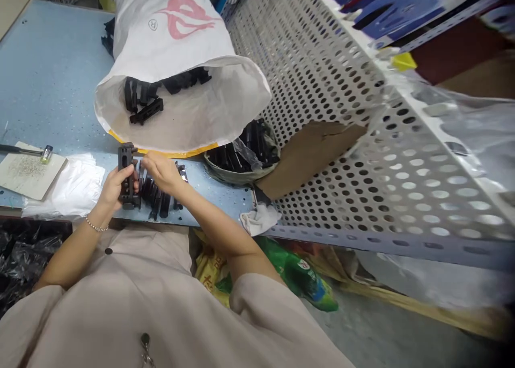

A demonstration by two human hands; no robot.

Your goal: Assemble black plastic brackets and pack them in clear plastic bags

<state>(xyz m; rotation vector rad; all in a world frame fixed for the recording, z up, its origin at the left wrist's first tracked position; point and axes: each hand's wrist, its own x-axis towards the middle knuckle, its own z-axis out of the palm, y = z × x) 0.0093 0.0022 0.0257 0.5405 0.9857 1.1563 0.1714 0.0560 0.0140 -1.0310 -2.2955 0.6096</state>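
Observation:
My left hand (113, 186) is closed around a long black plastic part (125, 167) with slots and openings, held upright over the blue table. Just to its right, my right hand (163, 172) has its fingers bent and pinched together close to the part's side; whatever they grip is hidden. Several similar black parts (161, 201) lie on the table edge under my right hand. Behind both hands, a white woven sack (169, 46) lies on its side with its mouth facing me, and more black parts (147, 110) show inside it.
A round container (237, 176) of black parts stands right of the sack, against a perforated metal panel (322, 89) and brown cardboard (309, 153). At left are a hammer (24, 150) on a board (32, 172) and white plastic bags (76, 183) on the blue table (48, 73).

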